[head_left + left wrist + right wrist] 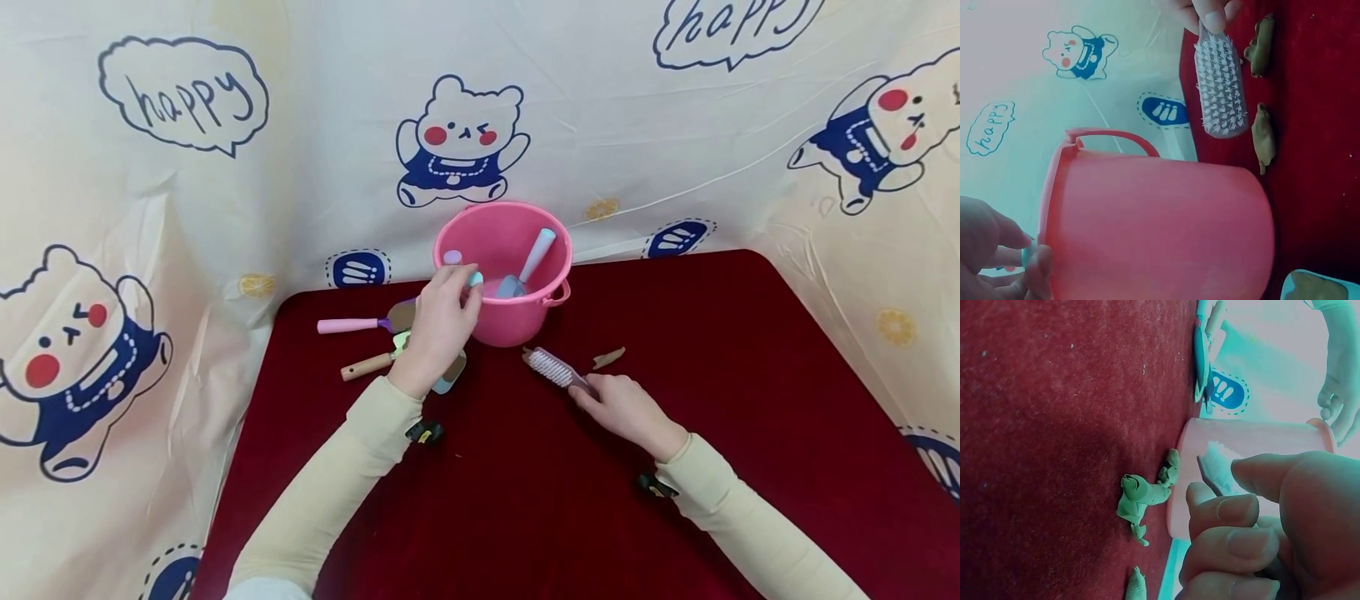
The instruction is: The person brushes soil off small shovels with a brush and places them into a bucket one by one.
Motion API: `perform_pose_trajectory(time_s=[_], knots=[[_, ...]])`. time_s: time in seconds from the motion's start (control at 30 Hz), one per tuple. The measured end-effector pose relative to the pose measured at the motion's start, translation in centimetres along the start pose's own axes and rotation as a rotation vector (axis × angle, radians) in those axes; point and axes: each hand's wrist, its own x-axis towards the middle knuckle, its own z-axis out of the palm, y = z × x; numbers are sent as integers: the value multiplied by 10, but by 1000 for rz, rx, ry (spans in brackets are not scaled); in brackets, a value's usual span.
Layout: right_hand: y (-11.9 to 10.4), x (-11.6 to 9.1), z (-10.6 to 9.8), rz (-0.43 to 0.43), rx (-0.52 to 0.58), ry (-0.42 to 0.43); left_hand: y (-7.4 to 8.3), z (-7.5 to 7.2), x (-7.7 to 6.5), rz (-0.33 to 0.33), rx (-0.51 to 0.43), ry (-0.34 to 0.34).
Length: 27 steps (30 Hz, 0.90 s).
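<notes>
A pink bucket (510, 321) stands at the far side of the table. My left hand (441, 325) is at its near left rim, thumb and fingers pinching a small mint-green piece (476, 279); the rest of that piece is hidden. Inside the bucket leans a tool with a pale blue handle (537, 252) and a grey-blue blade, and a lilac handle end (452, 257) shows beside my left fingers. My right hand (626, 410) grips a scrubbing brush (553, 368) by its handle, in front of the bucket. Its white bristles (1219, 87) face the left wrist camera.
Brown curled scraps (609, 358) lie near the brush. Left of the bucket are a pink-handled tool (347, 326), a wooden-handled one (367, 367) and a brown-smeared blade (450, 375) partly under my left hand. A printed cloth (337, 208) hangs behind the dark red table (510, 500).
</notes>
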Motion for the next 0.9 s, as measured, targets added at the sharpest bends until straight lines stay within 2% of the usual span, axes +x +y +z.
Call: perform_pose_trajectory(time_s=[0.17, 0.3, 0.43, 0.57, 0.77, 0.9], knots=[[-1, 1, 0, 6, 2, -4, -4, -10, -15, 17, -13, 40], [-3, 1, -1, 47, 38, -26, -9, -18, -32, -1, 29, 18], [-7, 1, -2, 90, 66, -50, -21, -22, -54, -40, 120, -81], [-9, 1, -2, 81, 42, -33, -37, -22, -76, -61, 229, -182], [-9, 3, -2, 31, 17, 21, -63, -20, -103, -188, 342, -328], [-9, 5, -2, 21, 12, 26, -75, -19, -115, -233, 354, -357]])
